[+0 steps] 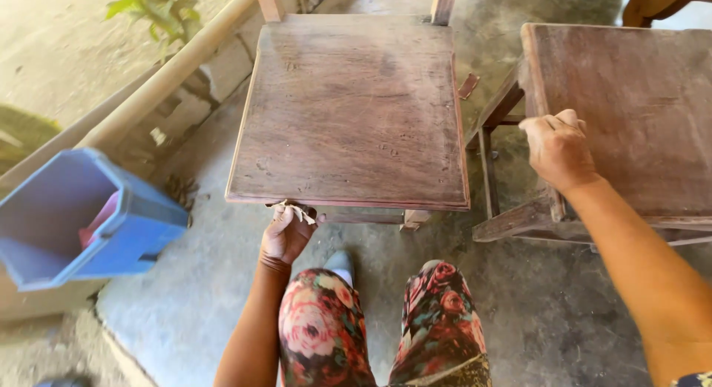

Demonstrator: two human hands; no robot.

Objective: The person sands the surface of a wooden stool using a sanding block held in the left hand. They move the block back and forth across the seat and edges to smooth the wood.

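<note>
step: I judge I'm steadying two wooden chairs | left grip closed on front edge of near chair, a pale scrap in its fingers | right grip clamped on second chair's corner | next: even pull, firm footing on concrete floor

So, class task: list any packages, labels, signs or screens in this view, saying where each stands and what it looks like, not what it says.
No labels, signs or screens show.
Blue plastic container: at the left, tipped on its side, boxy and open, something pink inside; the nearest thing to a package.
Pale scrap: held in the left hand at the front edge of the wooden chair seat; too small to tell what it is.
</note>
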